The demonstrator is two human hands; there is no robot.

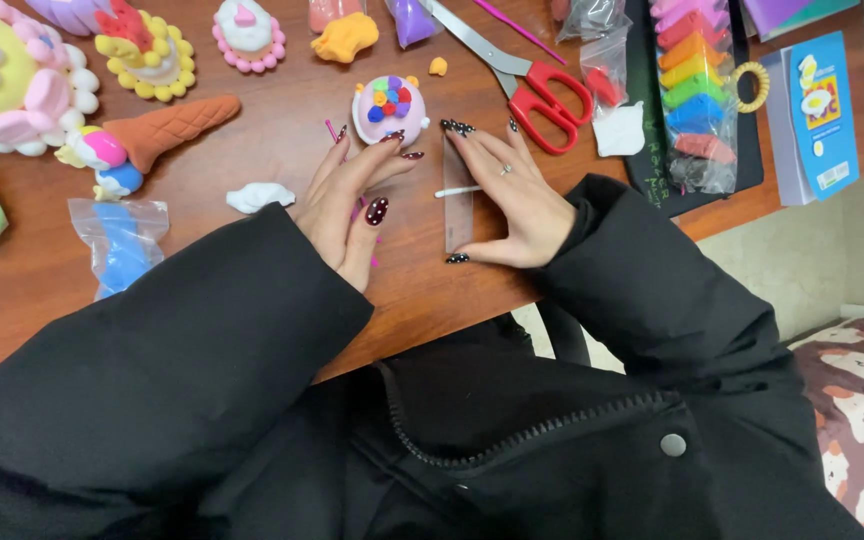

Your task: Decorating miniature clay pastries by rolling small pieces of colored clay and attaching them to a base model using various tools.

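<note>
My right hand (514,195) presses a clear flat plastic plate (458,205) down on the brown table (282,150), fingers on its far end and thumb at its near end. A thin white clay roll (457,191) lies under the plate and sticks out to its left. My left hand (350,198) rests beside it, fingers spread and holding nothing; a pink tool (374,260) lies partly hidden beneath it. Just beyond my fingertips stands a small lilac clay cake (390,108) with coloured balls on top.
Red-handled scissors (537,90) lie at the back right beside bagged clay and a rainbow strip of clay packs (697,85). Clay cakes, an ice-cream cone (167,128), a white lump (258,196) and a blue clay bag (122,245) fill the left. The table edge runs near my jacket.
</note>
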